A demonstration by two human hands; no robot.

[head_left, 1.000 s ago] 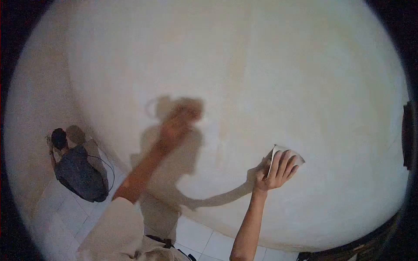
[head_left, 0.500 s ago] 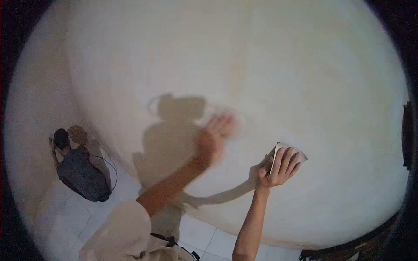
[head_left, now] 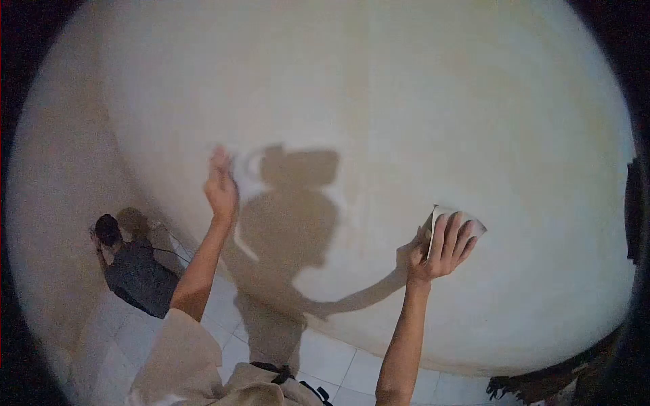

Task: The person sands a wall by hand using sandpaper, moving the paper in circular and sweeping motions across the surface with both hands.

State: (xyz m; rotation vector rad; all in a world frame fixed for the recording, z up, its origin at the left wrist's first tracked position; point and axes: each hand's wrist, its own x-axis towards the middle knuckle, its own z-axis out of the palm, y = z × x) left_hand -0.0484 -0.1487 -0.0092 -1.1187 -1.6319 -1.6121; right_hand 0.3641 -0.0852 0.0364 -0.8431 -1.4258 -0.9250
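Note:
My right hand (head_left: 447, 250) presses a pale, bent sheet of sandpaper (head_left: 474, 220) against the wall (head_left: 420, 122). Its fingers lie over the sheet and the thumb is at the left edge. What lies under the sheet is hidden. Farther left, my left hand (head_left: 222, 189) is raised at the wall with its fingers stretched upward and slightly blurred. Nothing shows in it. Shadows of my head and right arm fall on the wall between the two hands.
Another person (head_left: 139, 271) crouches at the left, facing the side wall, with a thin dark cable (head_left: 172, 254) close by. White tiles cover the floor (head_left: 332, 355). Dark brown material (head_left: 535, 386) lies at the lower right, along the wall's foot.
My left hand has swept left across the wall, from near the middle to the left side. My right hand and the sandpaper have shifted slightly up and right in view.

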